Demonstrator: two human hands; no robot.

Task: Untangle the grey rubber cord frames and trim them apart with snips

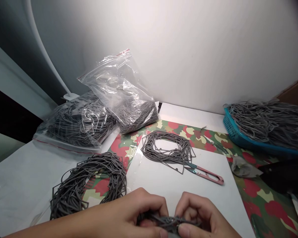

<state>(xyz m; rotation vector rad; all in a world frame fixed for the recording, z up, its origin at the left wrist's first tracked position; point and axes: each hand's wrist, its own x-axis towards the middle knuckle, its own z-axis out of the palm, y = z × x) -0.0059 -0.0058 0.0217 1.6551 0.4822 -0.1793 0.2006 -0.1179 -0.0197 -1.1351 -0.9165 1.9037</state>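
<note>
At the bottom edge my left hand (136, 211) and my right hand (201, 215) are both closed around a small bunch of grey rubber strips (170, 223), fingers curled and thumbs pinching it between them. Just beyond my hands lies a white sheet (169, 178) with a loose ring of grey strips (167, 150) on it. Pink thread snips (205, 173) lie at that ring's right edge. A second, thicker loop of grey strips (89, 181) rests left of my left hand.
Two clear zip bags of grey strips (76, 124) (125, 96) stand at the back left. A blue basket (240, 137) heaped with grey strips sits at the right. A camouflage-pattern cloth (258, 198) covers the table under the sheet. A white wall rises behind.
</note>
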